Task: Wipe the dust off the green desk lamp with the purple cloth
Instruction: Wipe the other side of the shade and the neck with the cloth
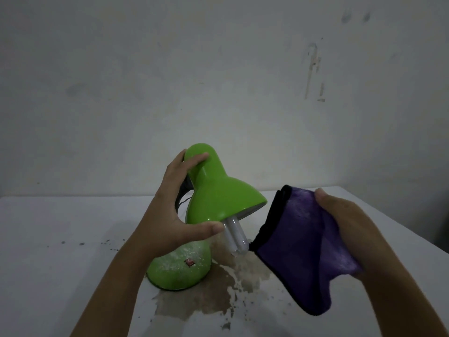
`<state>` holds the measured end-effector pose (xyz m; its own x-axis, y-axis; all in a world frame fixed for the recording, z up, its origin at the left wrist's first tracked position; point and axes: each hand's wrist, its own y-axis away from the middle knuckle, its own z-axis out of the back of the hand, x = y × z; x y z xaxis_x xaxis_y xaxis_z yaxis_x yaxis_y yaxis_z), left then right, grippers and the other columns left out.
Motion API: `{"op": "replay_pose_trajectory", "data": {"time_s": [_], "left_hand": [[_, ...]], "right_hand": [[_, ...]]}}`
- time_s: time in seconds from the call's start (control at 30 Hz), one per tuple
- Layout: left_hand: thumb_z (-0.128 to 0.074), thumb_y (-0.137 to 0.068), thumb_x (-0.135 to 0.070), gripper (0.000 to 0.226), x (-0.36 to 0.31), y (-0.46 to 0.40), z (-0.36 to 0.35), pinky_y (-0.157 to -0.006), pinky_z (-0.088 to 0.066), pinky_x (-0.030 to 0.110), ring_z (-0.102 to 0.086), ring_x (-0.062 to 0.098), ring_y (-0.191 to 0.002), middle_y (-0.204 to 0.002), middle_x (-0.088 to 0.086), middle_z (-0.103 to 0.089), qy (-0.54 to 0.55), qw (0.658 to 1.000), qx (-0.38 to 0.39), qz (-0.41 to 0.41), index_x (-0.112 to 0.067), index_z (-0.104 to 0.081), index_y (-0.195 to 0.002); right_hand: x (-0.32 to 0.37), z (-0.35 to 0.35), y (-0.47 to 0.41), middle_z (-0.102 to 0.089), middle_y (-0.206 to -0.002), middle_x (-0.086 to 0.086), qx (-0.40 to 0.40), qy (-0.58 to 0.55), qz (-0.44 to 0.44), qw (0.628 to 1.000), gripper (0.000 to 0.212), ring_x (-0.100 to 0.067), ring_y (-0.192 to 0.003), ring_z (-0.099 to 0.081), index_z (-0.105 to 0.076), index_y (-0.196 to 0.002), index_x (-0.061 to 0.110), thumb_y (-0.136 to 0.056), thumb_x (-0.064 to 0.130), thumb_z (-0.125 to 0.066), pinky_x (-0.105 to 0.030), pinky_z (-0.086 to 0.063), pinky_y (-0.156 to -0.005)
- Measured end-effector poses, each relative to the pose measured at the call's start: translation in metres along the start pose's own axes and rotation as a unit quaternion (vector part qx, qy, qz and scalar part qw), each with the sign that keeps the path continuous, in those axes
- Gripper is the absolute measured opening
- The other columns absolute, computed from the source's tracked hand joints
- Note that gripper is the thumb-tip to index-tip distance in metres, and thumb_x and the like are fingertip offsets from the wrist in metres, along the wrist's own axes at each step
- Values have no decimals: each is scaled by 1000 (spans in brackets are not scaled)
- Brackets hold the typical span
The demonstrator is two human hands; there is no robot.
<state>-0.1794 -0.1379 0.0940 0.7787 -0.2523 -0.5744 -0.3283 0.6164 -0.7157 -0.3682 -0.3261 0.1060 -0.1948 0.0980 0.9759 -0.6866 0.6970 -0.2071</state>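
Note:
The green desk lamp (218,190) stands on the white table (60,239), its shade tipped to the right with a white bulb (234,235) poking out below. Pale dust speckles its round base (178,268), which carries a small red switch. My left hand (177,210) grips the shade, fingers over its top and thumb under its rim. My right hand (347,227) holds the purple cloth (296,239), black-edged and hanging folded, just right of the bulb and apart from the shade.
A brownish patch of spilled dust (218,293) spreads on the table in front of the lamp base, with dark specks scattered to the left. A black cord (181,201) runs behind the lamp. The stained white wall (218,81) rises close behind the table.

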Motion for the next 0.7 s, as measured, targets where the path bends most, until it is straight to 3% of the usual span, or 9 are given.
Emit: {"op": "replay_pose_trajectory", "data": {"time_s": [0.07, 0.17, 0.3, 0.4, 0.43, 0.6, 0.7], "left_hand": [[-75, -55, -51, 99, -3, 0, 3, -93, -29, -2, -26, -15, -132, -155, -6, -17, -5, 1000, -3, 20, -34, -32, -142], [-72, -56, -53, 95, -22, 3, 7, -84, -27, -9, -20, -24, -128, -155, -11, -16, -32, 999, -33, 18, -37, -32, -141], [-66, -66, -55, 74, -61, 13, 5, -92, -37, 5, -40, 1, -129, -140, 1, -44, -8, 997, -64, -46, -18, -50, -128], [-66, -65, -68, 60, -86, 32, 3, -90, -47, 26, -60, 18, -110, -109, -2, -65, 28, 999, -30, -12, -24, -63, -105], [-68, -62, -68, 57, -92, 40, 4, -87, -48, 28, -63, 19, -104, -103, -1, -68, 34, 999, -16, 3, -25, -64, -100], [-73, -65, -47, 38, -102, 65, 5, -71, -53, 18, -69, 9, -86, -95, -11, -73, 80, 992, -54, 76, -38, -67, -101], [-71, -74, -37, 23, -102, 71, 14, -64, -52, 17, -71, 10, -80, -90, -6, -74, 131, 979, -98, 119, -35, -69, -97]], "right_hand": [[14, 5, 9, -55, -52, 2, 31, 12, 2, 999, 32, -9, -48, -51, -64, -52, 24, -71, 48, -57, -30, -36, -57], [32, 4, 25, -61, -56, 0, 74, 17, 11, 997, 33, -11, -50, -58, -68, -56, 21, -66, 51, -57, -24, -46, -52], [47, -19, 46, -66, -63, -3, 147, 23, 21, 989, 36, -14, -57, -62, -70, -62, 21, -65, 54, -56, -22, -50, -52], [53, -44, 57, -66, -63, -3, 195, 0, 48, 980, 35, -13, -57, -62, -71, -66, 19, -74, 49, -54, -18, -49, -53], [54, -52, 60, -66, -63, -3, 210, -15, 56, 976, 36, -13, -57, -61, -71, -67, 17, -79, 46, -54, -17, -48, -52], [52, -88, 64, -62, -65, -5, 249, -35, 101, 963, 39, -14, -58, -55, -68, -72, 8, -83, 42, -52, -19, -46, -54], [47, -103, 62, -65, -69, 0, 244, 25, 171, 954, 37, -9, -63, -57, -68, -73, 8, -83, 39, -50, -16, -45, -58]]}}
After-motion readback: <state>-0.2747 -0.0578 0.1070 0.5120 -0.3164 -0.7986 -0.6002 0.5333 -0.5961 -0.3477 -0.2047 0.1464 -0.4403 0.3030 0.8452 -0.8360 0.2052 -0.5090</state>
